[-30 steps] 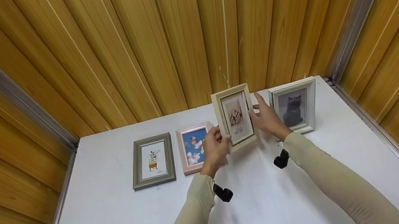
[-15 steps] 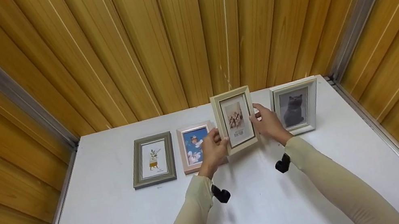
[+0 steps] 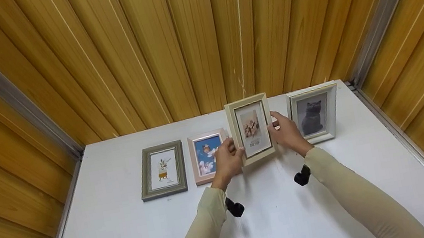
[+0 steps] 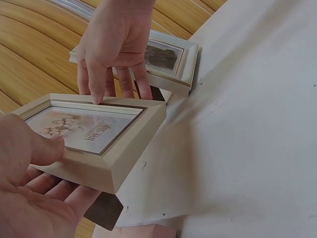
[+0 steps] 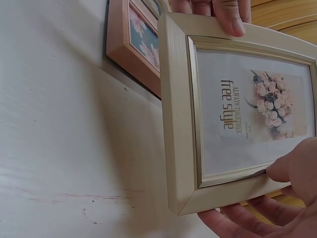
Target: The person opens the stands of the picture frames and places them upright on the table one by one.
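Note:
Both hands hold a cream picture frame [image 3: 252, 129] with a flower print and the words "free style", slightly tilted and apart from the white surface [image 3: 257, 224]. My left hand [image 3: 226, 160] grips its left side, thumb on the front border and fingers behind, as the left wrist view shows. On the opposite side my right hand [image 5: 282, 198] pinches the frame, its thumb on the front and its fingers underneath. A pink frame [image 3: 205, 178] with a blue picture is partly hidden behind my left hand. Beside my right hand is a white frame [image 3: 329, 115] with a grey cat picture.
A green frame [image 3: 143, 174] with a plant picture lies against the white surface at the far left. Yellow wood-look panels [image 3: 198, 43] border the surface's upper edge and sides, with grey metal rails [image 3: 387, 0] at the corners. Scuff marks [image 5: 94, 197] show on the surface.
My right hand's raised fingers have come down, and it now grips the cream frame's right side. The frame has sunk slightly. My left hand keeps its hold.

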